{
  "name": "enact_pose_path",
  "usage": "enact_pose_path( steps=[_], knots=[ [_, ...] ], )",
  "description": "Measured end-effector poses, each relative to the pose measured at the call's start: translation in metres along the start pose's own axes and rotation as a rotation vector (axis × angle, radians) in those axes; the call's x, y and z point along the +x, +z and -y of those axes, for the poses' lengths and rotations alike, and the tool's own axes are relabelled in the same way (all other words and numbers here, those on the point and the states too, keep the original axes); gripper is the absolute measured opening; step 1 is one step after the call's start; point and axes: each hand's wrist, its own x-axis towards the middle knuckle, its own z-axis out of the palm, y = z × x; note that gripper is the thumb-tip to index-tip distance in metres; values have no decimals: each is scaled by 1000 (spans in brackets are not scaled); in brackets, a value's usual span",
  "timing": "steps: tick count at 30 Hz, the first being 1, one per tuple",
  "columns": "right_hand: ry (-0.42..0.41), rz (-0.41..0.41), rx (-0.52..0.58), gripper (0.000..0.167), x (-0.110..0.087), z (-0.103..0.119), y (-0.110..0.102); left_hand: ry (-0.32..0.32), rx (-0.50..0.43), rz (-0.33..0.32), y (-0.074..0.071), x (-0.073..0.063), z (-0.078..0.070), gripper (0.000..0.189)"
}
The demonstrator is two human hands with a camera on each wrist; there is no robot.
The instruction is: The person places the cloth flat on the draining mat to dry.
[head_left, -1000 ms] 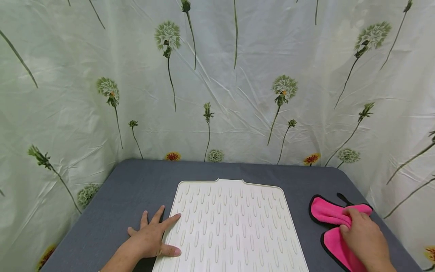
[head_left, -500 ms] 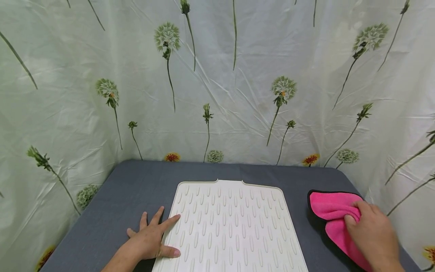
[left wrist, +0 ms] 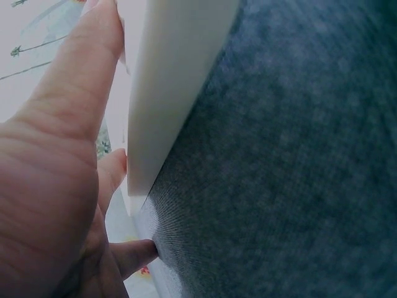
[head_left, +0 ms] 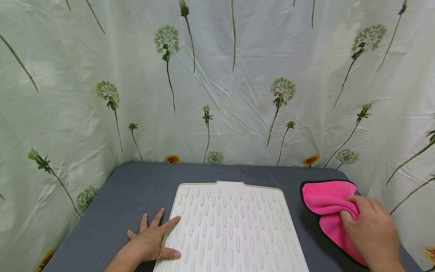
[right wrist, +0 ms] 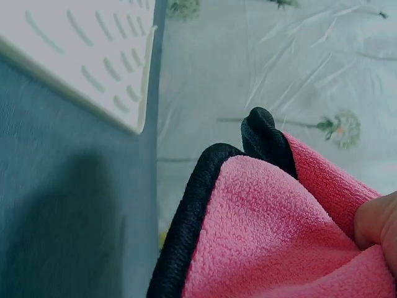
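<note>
A white ridged plastic board [head_left: 231, 226], like a drying tray with raised oval bumps, lies on the grey-covered table. My left hand [head_left: 151, 238] spreads its fingers over the board's left edge, thumb and index fingertip on its surface; in the left wrist view a fingertip [left wrist: 146, 253] touches the grey cloth beside the board's side wall [left wrist: 164, 93]. Off the board's right side, my right hand [head_left: 372, 228] pinches a bunched pink cloth [head_left: 326, 194] with black trim. The cloth hangs over the table and throws a shadow; in the right wrist view its fuzzy pile [right wrist: 267, 223] shows close up.
The grey table [head_left: 149, 177] extends behind and to both sides of the board. A pale curtain [head_left: 238, 94] printed with dandelions hangs along the back and sides of the table.
My right hand has lifted the pink cloth off the table and brought it slightly back and to the left, its far flap opening out. The left hand and the board stay put.
</note>
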Motion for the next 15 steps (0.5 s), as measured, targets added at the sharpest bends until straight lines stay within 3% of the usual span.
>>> enact_pose_path(
  steps=[15],
  knots=[
    [-113,-8,80,36,-1,42,12,-32,-1,-6,3,3,2,112]
  ],
)
